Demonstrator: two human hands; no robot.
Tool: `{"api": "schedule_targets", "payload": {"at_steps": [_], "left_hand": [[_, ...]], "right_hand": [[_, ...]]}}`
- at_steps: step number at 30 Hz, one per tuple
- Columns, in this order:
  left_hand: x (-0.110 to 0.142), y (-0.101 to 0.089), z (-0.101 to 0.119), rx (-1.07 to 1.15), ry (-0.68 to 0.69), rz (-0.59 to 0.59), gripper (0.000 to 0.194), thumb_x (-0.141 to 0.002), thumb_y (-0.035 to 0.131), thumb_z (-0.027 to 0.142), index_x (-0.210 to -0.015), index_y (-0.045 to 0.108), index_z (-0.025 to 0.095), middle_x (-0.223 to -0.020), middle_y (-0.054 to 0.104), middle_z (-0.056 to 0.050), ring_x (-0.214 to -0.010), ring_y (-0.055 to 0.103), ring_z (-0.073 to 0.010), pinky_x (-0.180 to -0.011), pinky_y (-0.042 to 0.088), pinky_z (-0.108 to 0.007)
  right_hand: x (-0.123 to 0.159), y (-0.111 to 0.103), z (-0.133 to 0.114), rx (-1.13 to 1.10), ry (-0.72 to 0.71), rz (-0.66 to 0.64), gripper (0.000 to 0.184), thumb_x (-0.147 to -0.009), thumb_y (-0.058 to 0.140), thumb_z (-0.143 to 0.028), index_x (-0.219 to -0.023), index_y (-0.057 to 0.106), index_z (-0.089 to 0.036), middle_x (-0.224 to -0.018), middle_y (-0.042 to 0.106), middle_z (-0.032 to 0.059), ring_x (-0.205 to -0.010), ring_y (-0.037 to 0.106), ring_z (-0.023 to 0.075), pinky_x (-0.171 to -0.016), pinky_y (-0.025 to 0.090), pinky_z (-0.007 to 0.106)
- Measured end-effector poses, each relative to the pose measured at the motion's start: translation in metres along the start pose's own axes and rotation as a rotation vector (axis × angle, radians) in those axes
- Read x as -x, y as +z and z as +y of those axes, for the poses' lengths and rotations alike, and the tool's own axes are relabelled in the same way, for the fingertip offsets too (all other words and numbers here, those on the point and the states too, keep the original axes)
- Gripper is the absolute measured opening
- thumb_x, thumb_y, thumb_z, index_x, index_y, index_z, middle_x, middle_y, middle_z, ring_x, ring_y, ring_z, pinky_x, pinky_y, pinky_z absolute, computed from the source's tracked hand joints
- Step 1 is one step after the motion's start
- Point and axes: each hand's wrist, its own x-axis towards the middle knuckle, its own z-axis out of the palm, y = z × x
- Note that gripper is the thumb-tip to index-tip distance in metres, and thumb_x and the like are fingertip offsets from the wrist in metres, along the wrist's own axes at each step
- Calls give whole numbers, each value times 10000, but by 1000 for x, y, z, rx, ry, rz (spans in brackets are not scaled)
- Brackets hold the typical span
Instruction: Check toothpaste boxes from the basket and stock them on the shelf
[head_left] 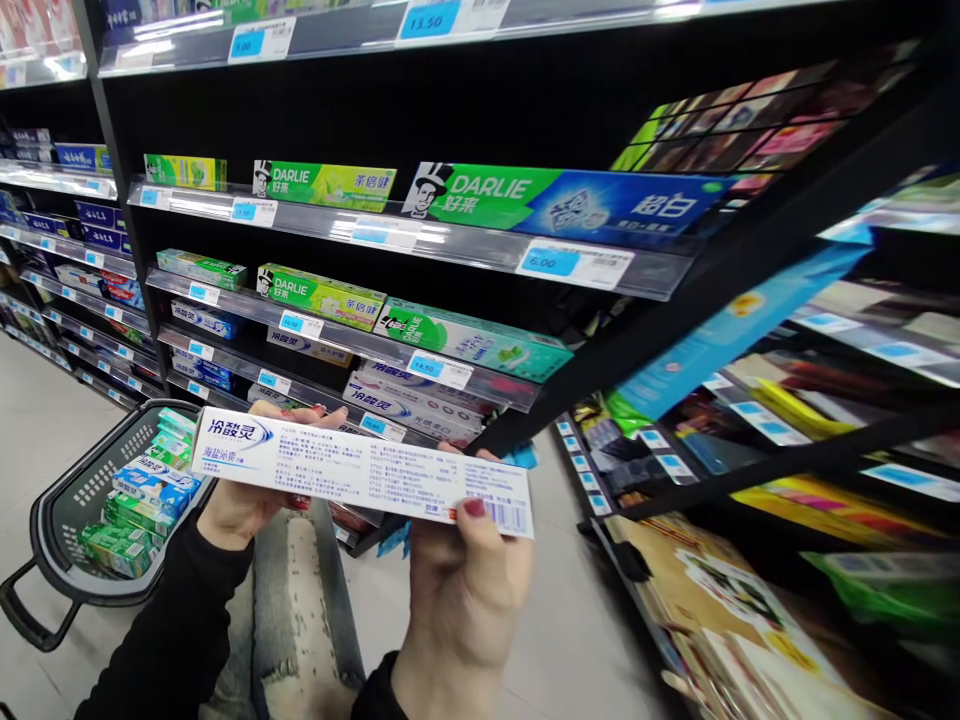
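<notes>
A long white toothpaste box (360, 470) with blue lettering lies across both my hands, its printed side and barcode facing me. My left hand (244, 505) supports the box from beneath near its left end, and some of its fingertips show beyond the far edge. Around the right end, my right hand (472, 580) grips it with the thumb on the near face; most of its fingers are behind the box. Below and to the left, a grey shopping basket (56, 545) holds several green and blue-white toothpaste boxes (142, 500).
In front stands a shelf rack with price tags. Green-blue Darlie boxes (555, 200) sit on an upper shelf, with further toothpaste boxes (472, 340) lower down. A blurred shelf of bagged and packed goods (750, 600) rises at the right. The basket's handle (37, 620) sticks out left.
</notes>
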Motion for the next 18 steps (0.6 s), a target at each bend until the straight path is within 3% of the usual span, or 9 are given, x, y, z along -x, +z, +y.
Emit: {"api": "schedule_targets", "payload": {"at_steps": [7, 12, 18], "left_hand": [[-2, -1, -3, 11, 20, -21, 503, -481, 875, 12, -852, 637, 254, -1067, 733, 36, -1217, 593, -323, -898, 557, -381], [-3, -3, -7, 29, 18, 86, 527, -446, 855, -11, -839, 629, 256, -1027, 736, 46, -1198, 605, -325, -736, 591, -288], [-3, -6, -10, 20, 11, 97, 568, -418, 810, -52, -849, 649, 282, -1050, 728, 62, -1228, 573, -316, -643, 564, -219]], "right_hand": [[0, -1, 0, 20, -25, -10, 498, -668, 752, -381, -1100, 574, -209, -906, 669, -4, -774, 614, 154, -906, 464, 378], [-2, -1, 2, 13, -13, -16, 514, -676, 747, -370, -1130, 569, -207, -894, 684, -9, -708, 628, 146, -892, 475, 376], [-2, -1, 2, -3, -8, -16, 518, -672, 752, -356, -1133, 569, -206, -869, 698, -29, -667, 635, 132, -879, 485, 346]]}}
